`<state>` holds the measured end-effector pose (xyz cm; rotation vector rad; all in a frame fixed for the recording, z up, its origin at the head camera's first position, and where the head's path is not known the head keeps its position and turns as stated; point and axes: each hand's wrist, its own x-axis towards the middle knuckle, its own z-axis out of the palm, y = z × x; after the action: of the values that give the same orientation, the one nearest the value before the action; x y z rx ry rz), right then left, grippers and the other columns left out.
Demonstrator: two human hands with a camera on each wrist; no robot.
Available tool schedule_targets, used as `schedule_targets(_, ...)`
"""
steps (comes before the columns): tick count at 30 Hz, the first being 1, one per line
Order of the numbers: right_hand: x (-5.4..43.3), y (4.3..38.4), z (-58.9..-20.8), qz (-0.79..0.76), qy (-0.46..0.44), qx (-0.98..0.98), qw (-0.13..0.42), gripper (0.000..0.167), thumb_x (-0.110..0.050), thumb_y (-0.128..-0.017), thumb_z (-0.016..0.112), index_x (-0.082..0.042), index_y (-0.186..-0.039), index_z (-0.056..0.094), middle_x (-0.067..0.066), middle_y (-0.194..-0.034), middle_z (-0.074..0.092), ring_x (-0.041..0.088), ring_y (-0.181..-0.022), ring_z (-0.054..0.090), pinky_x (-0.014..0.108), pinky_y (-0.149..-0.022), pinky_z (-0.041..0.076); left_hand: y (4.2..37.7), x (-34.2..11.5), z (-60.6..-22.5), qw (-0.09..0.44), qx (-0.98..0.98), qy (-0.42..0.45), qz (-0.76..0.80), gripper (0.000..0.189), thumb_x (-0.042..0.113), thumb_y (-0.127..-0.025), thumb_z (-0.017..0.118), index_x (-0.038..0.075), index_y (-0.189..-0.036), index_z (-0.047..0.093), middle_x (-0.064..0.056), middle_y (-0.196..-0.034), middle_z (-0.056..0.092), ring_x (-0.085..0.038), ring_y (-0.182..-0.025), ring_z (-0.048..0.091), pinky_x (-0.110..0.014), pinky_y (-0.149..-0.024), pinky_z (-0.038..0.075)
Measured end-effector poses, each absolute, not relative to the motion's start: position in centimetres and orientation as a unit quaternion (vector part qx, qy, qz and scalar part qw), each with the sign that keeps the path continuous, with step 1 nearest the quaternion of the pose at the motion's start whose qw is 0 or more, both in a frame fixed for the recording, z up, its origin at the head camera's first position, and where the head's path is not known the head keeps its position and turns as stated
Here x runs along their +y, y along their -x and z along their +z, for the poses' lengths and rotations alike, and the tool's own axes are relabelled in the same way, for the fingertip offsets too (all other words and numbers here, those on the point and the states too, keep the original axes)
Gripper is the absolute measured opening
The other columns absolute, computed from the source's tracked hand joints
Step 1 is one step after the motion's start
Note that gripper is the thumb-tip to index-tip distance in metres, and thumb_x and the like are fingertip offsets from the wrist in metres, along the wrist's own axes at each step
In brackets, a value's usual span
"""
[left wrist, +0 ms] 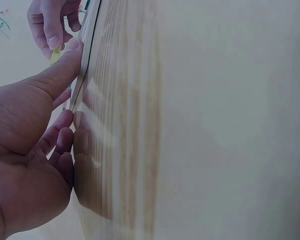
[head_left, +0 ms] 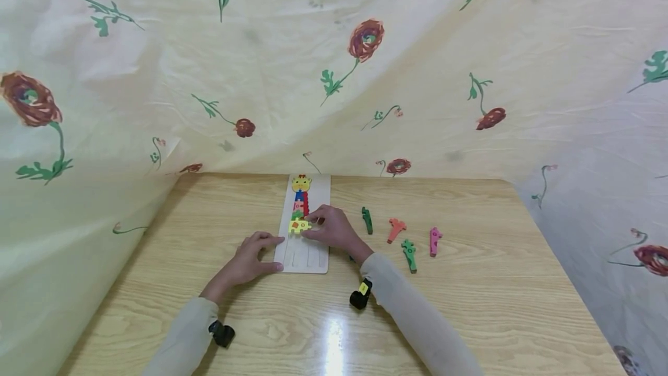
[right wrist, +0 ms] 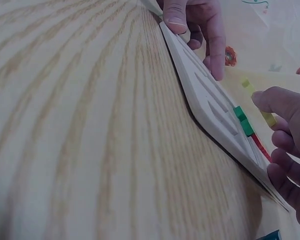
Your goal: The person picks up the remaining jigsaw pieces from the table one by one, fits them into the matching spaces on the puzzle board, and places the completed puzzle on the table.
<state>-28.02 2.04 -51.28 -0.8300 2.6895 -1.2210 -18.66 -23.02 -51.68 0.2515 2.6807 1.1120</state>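
Observation:
A white puzzle board (head_left: 320, 193) lies on the table with a giraffe head (head_left: 301, 183) at its far end. Blue (head_left: 299, 195), pink (head_left: 298, 206), green (head_left: 297, 214) and red (head_left: 306, 201) pieces form the neck below. My right hand (head_left: 334, 228) pinches a yellow puzzle piece (head_left: 300, 226) between thumb and fingers; in the right wrist view the piece (right wrist: 268, 119) is tilted above the board. My left hand (head_left: 250, 257) touches the board's left edge, thumb and fingers spread apart. Shallow recesses show in the near part of the board.
To the right lie loose pieces: dark green (head_left: 367, 220), orange (head_left: 397, 230), green (head_left: 409, 255) and pink (head_left: 435, 242). A dark teal piece (head_left: 352, 259) is partly hidden by my right wrist. Flowered cloth (head_left: 292, 74) hangs behind the wooden table (head_left: 282, 312) and at its sides.

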Motion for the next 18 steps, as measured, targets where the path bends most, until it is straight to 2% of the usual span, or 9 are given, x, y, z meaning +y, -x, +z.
schedule_targets(18,1.73,27.84,-51.54,-0.383,0.257,0.886,0.053,0.038,-0.032,-0.081,0.089,-0.011,-0.111,0.080,-0.005,-0.091,0.065,0.014,-0.080,0.054,0.024,-0.069,0.045,18.60,-23.02,-51.59,0.113,0.914,-0.089,0.380,0.063,0.032,-0.087,0.083,0.021,-0.145,0.060,-0.011,-0.144,0.048,-0.032,-0.128,0.039,-0.059,-0.107,0.033)
